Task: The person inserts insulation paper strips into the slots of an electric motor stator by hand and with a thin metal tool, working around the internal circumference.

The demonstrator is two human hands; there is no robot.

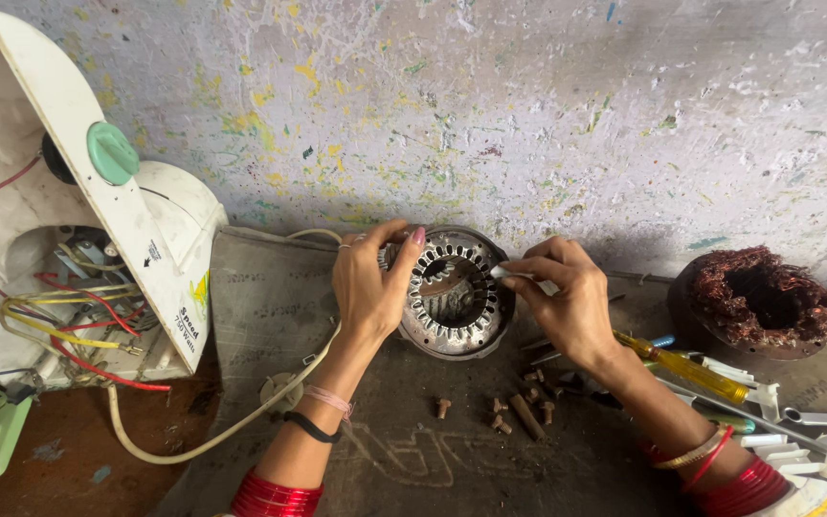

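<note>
Round grey slotted metal stator core (454,292) tilted on edge, clamped in left hand (368,287) fingers, right hand (567,302) fingers pinching thin pale strip (528,279) at slot rim; likely to roll onto loose brown bolts (514,412) if grip slackens.

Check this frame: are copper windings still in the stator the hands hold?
No. The stator shows bare slots all round; a copper coil lies apart at right.

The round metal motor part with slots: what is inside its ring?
Inside the slotted metal ring the slots look bare, with no copper wire visible. The left hand covers its left edge, and the right hand holds a thin pale strip at its right rim.
</note>
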